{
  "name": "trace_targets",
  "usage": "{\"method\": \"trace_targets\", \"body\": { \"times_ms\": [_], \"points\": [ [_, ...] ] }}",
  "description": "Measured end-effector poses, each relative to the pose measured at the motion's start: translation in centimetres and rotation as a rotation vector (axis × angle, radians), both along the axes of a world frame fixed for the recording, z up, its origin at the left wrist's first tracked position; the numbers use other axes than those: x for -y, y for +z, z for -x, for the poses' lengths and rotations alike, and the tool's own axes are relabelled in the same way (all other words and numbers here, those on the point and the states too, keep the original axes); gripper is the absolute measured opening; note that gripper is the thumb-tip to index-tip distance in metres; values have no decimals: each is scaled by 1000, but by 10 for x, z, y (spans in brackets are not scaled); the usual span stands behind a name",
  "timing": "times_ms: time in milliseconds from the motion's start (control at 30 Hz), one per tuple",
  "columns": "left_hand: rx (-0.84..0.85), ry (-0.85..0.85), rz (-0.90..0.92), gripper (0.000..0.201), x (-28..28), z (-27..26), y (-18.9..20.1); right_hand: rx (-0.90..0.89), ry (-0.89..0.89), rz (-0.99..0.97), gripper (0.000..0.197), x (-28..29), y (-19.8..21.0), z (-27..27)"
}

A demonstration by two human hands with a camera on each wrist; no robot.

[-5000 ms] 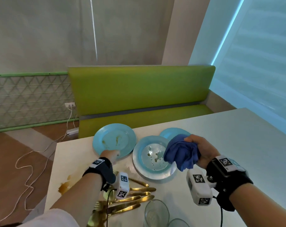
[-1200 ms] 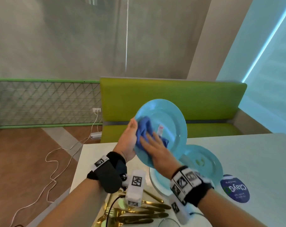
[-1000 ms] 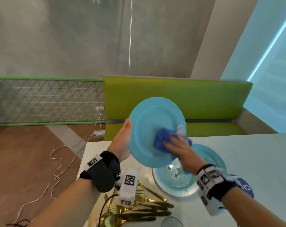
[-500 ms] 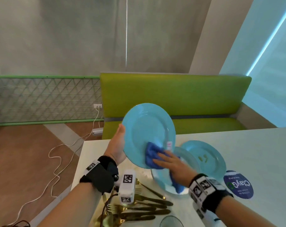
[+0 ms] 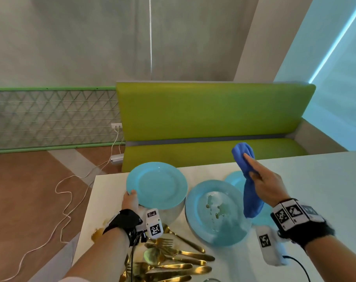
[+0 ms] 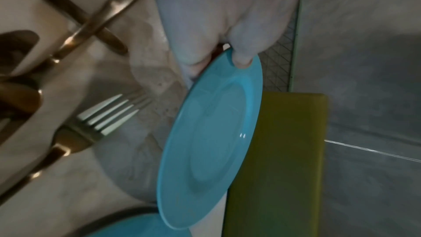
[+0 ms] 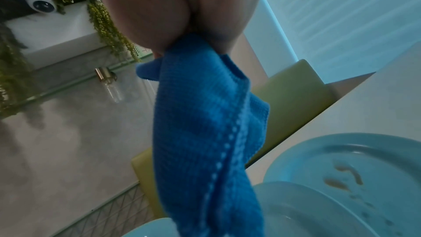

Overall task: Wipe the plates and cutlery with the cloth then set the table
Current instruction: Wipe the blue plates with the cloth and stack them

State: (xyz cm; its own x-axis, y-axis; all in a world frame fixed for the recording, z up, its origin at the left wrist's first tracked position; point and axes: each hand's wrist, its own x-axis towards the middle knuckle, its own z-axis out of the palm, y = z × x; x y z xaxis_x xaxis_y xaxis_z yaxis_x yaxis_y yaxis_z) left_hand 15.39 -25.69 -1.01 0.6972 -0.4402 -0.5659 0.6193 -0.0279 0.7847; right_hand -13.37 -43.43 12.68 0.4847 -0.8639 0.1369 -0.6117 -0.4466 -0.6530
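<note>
1. Green bench ran along the far side, right behind the white table.
2. Big glassy blue plate sat mid-table, smeared with food bits and wet streaks.
3. Clean-looking blue plate was held tilted above the table's far-left corner, near rim pinched by the left hand, thumb on top and fingers under.
4. Third blue plate, stained too, lay flat behind the glassy one, mostly blocked by the cloth.
5. Blue cloth dangled from the right hand, clamped between thumb and fingers, forefinger stretched along it, hanging over the two dirty plates.
6. Gold cutlery was piled loose at the near edge, right by the left wrist.
7. Brownish spill sat at the table's left edge.
</note>
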Motion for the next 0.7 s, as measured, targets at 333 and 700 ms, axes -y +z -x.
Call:
{"method": "trace_targets", "body": {
  "times_ms": [333,700],
  "points": [
    [81,-104,-403,51,11,-21,-65,-48,-31,-61,51,5,-11,9],
    [588,-464,-893,54,36,14,13,-54,-67,-133,51,5,-12,19]
  ]
}}
